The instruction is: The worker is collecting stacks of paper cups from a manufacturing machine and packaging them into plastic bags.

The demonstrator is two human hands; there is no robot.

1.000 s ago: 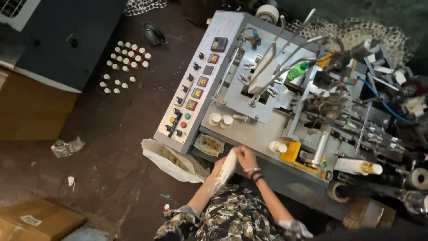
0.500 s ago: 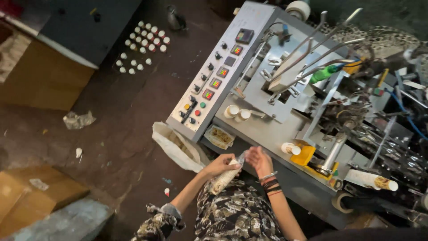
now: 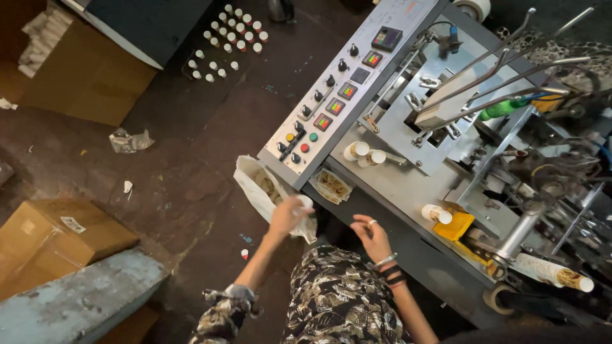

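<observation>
1. White bag (image 3: 264,191) hangs open at the machine's (image 3: 408,146) near-left corner, below the control panel (image 3: 338,95).
2. Left hand (image 3: 288,215) is nearer, touching its rim, fingers curled; whether it grips anything, cannot tell.
3. Right hand (image 3: 371,236) hovers open, empty, to the bag's right.

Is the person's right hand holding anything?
No, the right hand hangs open and empty near the grey machine, fingers spread.

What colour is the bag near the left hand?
White, seen best in the head view: the bag beside the left hand.
</observation>
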